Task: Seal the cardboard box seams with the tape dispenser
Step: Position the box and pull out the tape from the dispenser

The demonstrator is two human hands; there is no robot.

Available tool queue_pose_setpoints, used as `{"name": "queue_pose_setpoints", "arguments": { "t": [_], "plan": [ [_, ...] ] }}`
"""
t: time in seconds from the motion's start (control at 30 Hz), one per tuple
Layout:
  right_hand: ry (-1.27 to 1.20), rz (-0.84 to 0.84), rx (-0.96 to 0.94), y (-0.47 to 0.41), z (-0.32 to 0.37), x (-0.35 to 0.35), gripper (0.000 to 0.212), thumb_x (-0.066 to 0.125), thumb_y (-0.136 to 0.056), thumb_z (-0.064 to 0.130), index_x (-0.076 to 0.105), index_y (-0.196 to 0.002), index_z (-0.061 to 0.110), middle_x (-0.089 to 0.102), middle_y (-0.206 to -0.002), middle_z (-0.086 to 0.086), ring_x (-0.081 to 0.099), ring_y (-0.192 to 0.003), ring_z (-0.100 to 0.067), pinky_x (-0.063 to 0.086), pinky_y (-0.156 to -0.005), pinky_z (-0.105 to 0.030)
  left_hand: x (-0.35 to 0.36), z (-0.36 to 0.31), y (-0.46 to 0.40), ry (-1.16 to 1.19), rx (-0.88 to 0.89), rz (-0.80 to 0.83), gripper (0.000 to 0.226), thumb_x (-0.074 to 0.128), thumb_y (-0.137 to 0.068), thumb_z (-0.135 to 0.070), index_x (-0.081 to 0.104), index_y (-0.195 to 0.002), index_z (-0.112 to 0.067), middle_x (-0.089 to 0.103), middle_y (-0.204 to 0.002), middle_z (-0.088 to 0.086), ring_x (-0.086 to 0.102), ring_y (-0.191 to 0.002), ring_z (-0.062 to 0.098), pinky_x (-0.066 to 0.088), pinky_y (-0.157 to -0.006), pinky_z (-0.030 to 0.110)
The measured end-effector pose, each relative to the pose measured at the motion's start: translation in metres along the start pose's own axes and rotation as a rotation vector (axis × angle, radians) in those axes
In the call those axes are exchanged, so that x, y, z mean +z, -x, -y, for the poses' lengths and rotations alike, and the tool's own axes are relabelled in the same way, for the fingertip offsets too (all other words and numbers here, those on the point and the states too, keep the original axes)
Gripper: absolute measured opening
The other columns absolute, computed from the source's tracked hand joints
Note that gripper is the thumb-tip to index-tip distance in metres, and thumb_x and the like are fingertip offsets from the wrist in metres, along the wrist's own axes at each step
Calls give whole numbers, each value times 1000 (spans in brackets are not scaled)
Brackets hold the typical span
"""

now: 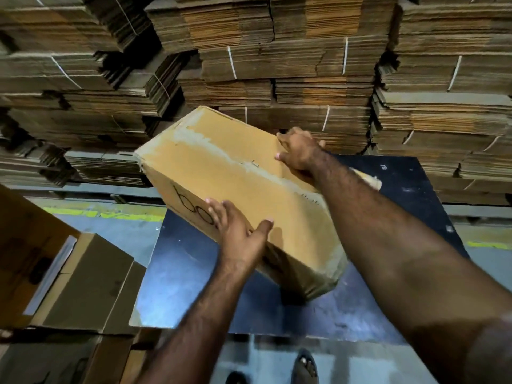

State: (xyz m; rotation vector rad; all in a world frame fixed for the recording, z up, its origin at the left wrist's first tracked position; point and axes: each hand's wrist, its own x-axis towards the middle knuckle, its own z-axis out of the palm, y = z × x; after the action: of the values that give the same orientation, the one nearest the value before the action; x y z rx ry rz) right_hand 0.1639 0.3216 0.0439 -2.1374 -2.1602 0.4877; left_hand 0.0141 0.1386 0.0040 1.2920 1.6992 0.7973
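Stacks of flattened cardboard (277, 51) rise far behind the dark table (194, 286). Both hands grip the tilted cardboard box (221, 167): left hand (241, 234) near, right hand (299, 153) far. Another carton (83, 281) sits left.

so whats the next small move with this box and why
Probably lower the cardboard box flat onto the dark table. It sits tilted on one corner, held by the left hand at its near edge and the right hand at its far edge; no tape dispenser is in view.
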Motion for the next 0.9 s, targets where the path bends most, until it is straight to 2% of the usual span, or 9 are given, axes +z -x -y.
{"name": "queue_pose_setpoints", "arguments": {
  "t": [0.07,0.13,0.2,0.27,0.4,0.53,0.63,0.73,0.9],
  "plan": [
    [75,-35,39,-5,0,-3,56,57,-95,32,38,-148,31,34,-153,-2,30,-140,-27,19,-111,-61,5,-9,8,162,-32,79,108,72,-82,-50,2,-159,-21,-32,-159,-11,2,-154,23,19,-124,48],
    [90,-136,50,7,-2,2,49,51,-94,24,45,-143,28,37,-152,-3,32,-137,-26,22,-108,-57,-3,-17,11,161,1,33,90,72,-84,-46,23,-157,-27,6,-166,-4,32,-145,29,37,-115,51],
    [30,-251,50,36,2,21,50,47,-94,34,44,-142,22,38,-151,-6,32,-137,-27,25,-107,-51,-24,-22,-4,-77,213,-154,60,64,-89,-46,46,-142,-25,47,-138,-2,49,-127,25,44,-104,52],
    [-23,-246,40,71,15,45,65,40,-93,53,34,-148,18,30,-156,-10,23,-144,-27,20,-111,-52,-54,-24,-41,-318,397,-235,53,47,-90,-51,53,-134,-22,57,-131,-1,50,-124,25,41,-104,53],
    [35,-171,25,107,32,74,83,19,-94,68,12,-156,14,6,-165,-10,1,-151,-25,0,-119,-54,-94,-14,-112,-864,410,110,75,25,-89,-65,33,-154,-27,26,-164,2,24,-149,22,16,-117,52],
    [74,-101,-29,110,7,66,86,14,-93,72,2,-157,17,-5,-165,-6,-4,-151,-20,-2,-119,-53,-74,7,-98,-1030,386,125,80,14,-92,-73,13,-159,-29,4,-168,2,7,-154,24,8,-120,54],
    [113,-70,-118,121,-23,60,86,14,-92,74,1,-158,21,-3,-165,-1,-2,-151,-16,-1,-120,-49,-48,3,-64,-1038,325,47,77,20,-96,-67,17,-158,-22,9,-167,9,12,-152,30,16,-117,57],
    [161,-44,-181,137,-56,51,86,9,-89,78,1,-158,27,-4,-165,3,-2,-151,-12,-1,-120,-46,-34,-9,-34,-1018,313,90,79,25,-94,-69,22,-155,-19,17,-163,12,20,-146,32,25,-109,56],
    [224,-117,-131,151,-63,38,77,11,-92,69,12,-157,27,9,-165,0,9,-150,-16,7,-120,-47,-51,-11,-22,-932,549,-28,54,39,-98,-49,46,-139,-14,49,-139,10,41,-126,26,36,-94,43]
  ]
}}
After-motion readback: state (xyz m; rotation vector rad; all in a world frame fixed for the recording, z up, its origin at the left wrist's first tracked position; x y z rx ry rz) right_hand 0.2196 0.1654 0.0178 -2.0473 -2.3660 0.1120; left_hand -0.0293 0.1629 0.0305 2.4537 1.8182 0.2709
